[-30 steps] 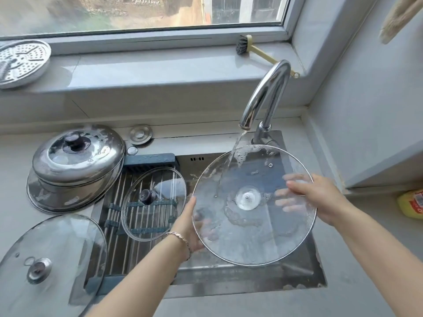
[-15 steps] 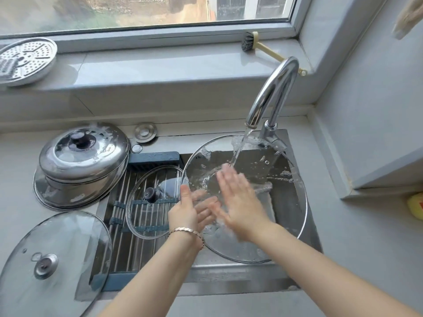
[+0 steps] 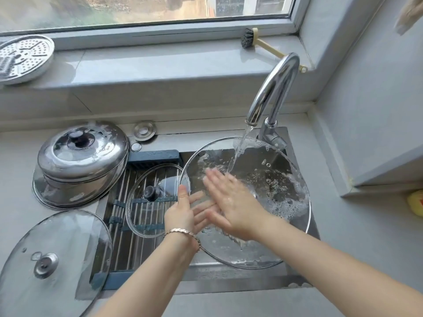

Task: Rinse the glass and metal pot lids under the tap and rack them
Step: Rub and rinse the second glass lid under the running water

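Head view: large round soapy glass lid [image 3: 270, 179] over steel sink [image 3: 240, 274], under running chrome tap [image 3: 274, 88]. Left hand [image 3: 180, 216] holds its left rim, thumb on top; right hand [image 3: 231, 204] lies flat, fingers spread, on the glass. Smaller glass lid [image 3: 146, 216] on roll-up rack [image 3: 121, 248]. No legible writing.

Daylit window [image 3: 146, 8] above a grey sill [image 3: 160, 65], pale wall [image 3: 377, 99] at right
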